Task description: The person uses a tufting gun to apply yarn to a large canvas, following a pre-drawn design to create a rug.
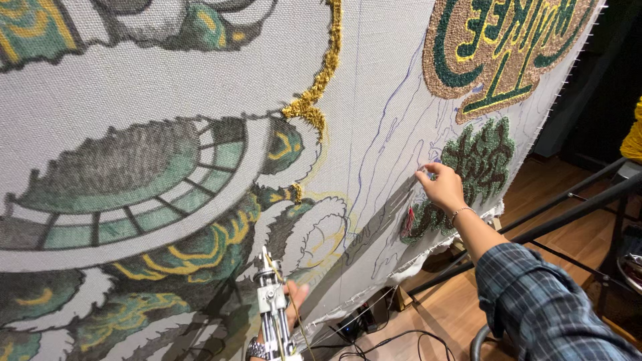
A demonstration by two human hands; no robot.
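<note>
A large grey tufting cloth stretched on a frame fills the view, printed with green, yellow and grey patterns. My left hand at the bottom edge grips a metal tufting gun, whose tip rests against the cloth. A yellow yarn strand runs along the gun. My right hand, in a plaid sleeve with a thin bracelet, reaches up to the cloth beside a green tufted patch. Its thumb and fingertips meet on the cloth; whether they pinch a thread is unclear.
A tan and green tufted emblem sits at top right, and a gold tufted line runs down the middle. Dark metal frame bars cross the wooden floor. Cables and a power strip lie below. A small red tassel hangs on the cloth.
</note>
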